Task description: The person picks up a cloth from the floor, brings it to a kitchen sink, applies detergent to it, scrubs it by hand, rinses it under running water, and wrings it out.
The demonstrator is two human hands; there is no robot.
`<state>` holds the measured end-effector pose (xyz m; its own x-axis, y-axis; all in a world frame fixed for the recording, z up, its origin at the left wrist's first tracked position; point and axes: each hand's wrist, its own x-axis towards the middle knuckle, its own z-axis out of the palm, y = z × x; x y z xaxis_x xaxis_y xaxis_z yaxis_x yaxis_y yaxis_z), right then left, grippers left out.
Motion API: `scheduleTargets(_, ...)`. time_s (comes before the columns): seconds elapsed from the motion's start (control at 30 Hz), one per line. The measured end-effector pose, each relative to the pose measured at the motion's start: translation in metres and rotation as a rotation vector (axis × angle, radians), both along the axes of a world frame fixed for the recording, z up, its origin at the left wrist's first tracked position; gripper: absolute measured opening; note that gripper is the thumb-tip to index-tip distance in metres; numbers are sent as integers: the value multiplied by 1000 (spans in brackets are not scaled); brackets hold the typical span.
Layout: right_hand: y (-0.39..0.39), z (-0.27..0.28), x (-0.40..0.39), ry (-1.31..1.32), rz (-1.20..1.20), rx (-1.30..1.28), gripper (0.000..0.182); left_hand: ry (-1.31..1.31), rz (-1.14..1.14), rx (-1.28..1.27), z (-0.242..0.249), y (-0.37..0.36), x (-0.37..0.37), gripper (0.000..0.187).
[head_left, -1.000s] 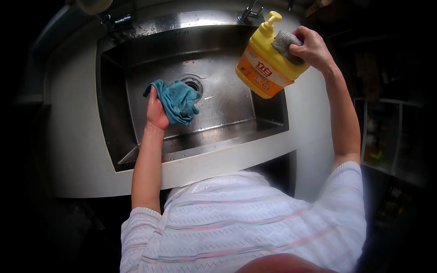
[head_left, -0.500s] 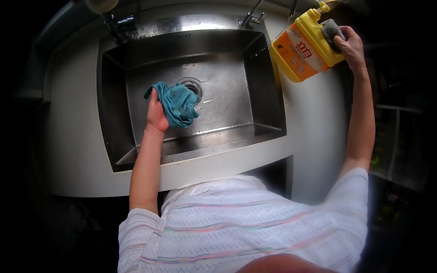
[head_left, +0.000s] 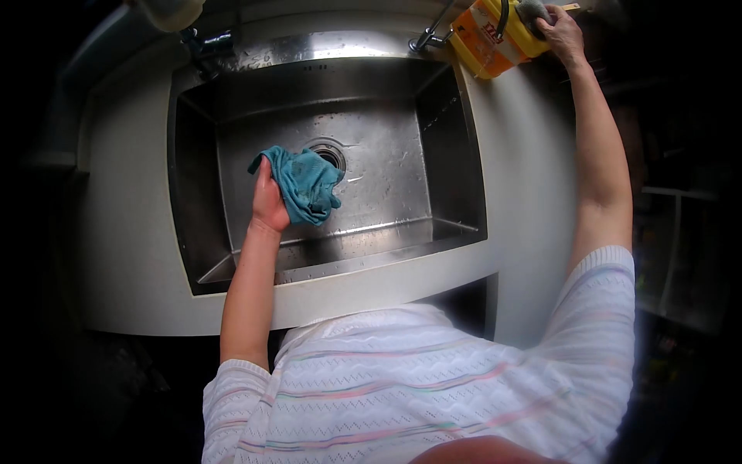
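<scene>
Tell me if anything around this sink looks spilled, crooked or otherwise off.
Nothing looks spilled or broken. The one oddity: the yellow soap bottle is tilted at the sink's far right corner, gripped in the right hand along with a grey scrubber. The left hand holds a bunched teal cloth over the wet sink.

cloth (head_left: pixel 303 184) in sink (head_left: pixel 452 155), beside drain (head_left: pixel 330 152) | bottle (head_left: pixel 488 31) behind sink, right

Sink (head_left: pixel 386 166) – glossy steel; rag (head_left: pixel 303 184) – soft cloth
</scene>
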<state>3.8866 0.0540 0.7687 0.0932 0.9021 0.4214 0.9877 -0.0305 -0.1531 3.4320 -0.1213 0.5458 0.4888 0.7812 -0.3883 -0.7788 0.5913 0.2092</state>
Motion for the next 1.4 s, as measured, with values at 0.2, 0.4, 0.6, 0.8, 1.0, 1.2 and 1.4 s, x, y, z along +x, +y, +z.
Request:
scheduleTargets(0.2, 5, -3, 39, 216, 72, -80, 53, -77, -35, 48, -4, 0, -3, 59)
scheduleTargets(0.4, -72, 1, -13, 737, 44, -145, 25, -83, -34, 37, -2, 2, -2, 64)
scheduleTargets(0.6, -101, -85, -100, 837, 82, -605, 20, -88, -76, -4, -2, 4, -4, 67)
scheduleTargets(0.8, -100, -141, -129, 852, 88, -806, 23, -107, -75, -18, 7, 4, -1, 67)
scheduleTargets(1.0, -95, -196, -228, 1183, 271, -1049, 61, -210, -63, -8, -4, 6, -2, 64)
scheduleTargets(1.2, -90, -232, -293, 1482, 516, -1350, 37, -379, -66, 14, -21, 11, 0, 63)
scheduleTargets(1.4, -83, -242, -285, 1567, 204, -923, 21, -263, -131, 32, -9, 6, -11, 76)
